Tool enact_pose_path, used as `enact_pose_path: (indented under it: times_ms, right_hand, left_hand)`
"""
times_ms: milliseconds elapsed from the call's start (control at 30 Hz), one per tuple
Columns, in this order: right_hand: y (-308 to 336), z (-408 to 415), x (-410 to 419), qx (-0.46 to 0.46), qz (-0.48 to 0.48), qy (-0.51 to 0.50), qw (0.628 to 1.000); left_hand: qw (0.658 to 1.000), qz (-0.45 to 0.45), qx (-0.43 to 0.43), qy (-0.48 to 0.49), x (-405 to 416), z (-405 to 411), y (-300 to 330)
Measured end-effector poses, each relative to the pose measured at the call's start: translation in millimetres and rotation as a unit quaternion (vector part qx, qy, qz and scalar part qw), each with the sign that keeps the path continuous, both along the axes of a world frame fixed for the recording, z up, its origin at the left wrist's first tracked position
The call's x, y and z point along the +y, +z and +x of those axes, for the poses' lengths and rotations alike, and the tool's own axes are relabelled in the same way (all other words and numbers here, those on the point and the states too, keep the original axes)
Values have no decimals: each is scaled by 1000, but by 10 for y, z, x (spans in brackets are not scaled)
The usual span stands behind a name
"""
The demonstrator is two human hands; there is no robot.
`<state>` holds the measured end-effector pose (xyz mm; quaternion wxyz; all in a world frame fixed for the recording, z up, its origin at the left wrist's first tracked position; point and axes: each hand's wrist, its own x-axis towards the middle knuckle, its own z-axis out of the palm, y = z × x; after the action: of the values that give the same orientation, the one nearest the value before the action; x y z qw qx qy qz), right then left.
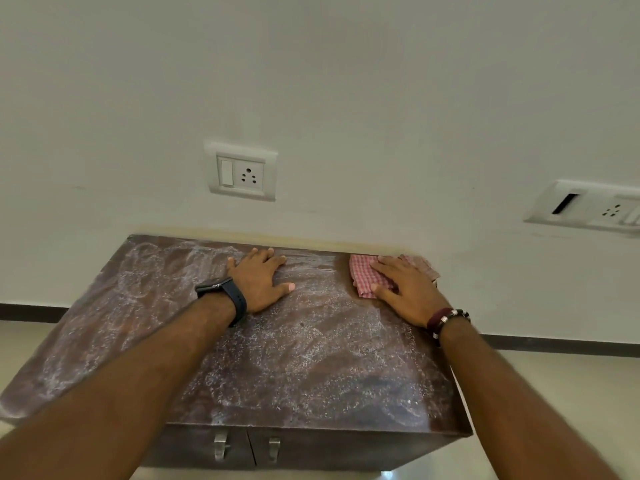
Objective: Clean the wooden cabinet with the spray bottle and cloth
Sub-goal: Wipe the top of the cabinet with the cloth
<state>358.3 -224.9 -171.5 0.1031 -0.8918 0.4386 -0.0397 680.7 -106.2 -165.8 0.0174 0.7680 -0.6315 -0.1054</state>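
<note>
My left hand (258,278) lies flat, bracing me on the wet cabinet (207,341); my right hand (405,292) presses flat on the cloth (363,275) to wipe.

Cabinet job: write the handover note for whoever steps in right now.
Left hand: flat on the cabinet top, holding nothing.
Right hand: flat, pressing the cloth at the top's back right corner.
Spray bottle: not in view.
Done: top is covered in whitish film and droplets; a dark strip beside the cloth looks wiped.
Left: wipe the rest of the top, then the front doors.
</note>
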Motion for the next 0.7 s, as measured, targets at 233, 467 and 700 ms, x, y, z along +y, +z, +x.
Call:
enact_pose_path:
  times_ms: [233, 467, 700]
  right_hand:
    - [54, 155, -13, -6, 30, -41, 999]
    - [-7, 149, 324, -51, 51, -17, 997]
    - [44, 423, 338, 20, 38, 26, 999]
  left_hand:
    - [1000, 4, 0, 2, -1, 5, -22]
    - [1000, 6, 3, 4, -12, -7, 7]
    - [1000, 2, 0, 4, -13, 2, -10]
